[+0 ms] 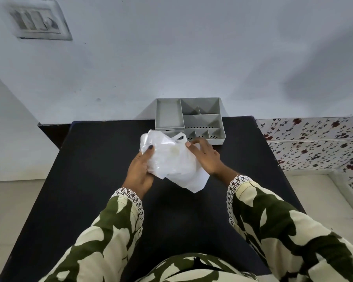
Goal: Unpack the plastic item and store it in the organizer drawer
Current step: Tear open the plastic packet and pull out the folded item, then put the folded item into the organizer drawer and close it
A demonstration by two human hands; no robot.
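Both hands grip a crumpled white plastic bag (172, 159) above the dark worktop (90, 169): left hand (140, 169) closed on its left edge, right hand (207, 157) on its right. Grey organizer (169, 117) stands just beyond, against the wall, compartments open upward.

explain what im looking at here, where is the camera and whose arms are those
There is no machine here. The single picture comes from a camera worn on a person's head, looking forward and down, so the two patterned sleeves are that person's own arms. The left hand and right hand both have a grip on a crinkled white plastic package, held above a dark table. At the table's far edge, against the wall, sits a grey organizer with several open compartments. What is inside the package cannot be seen.
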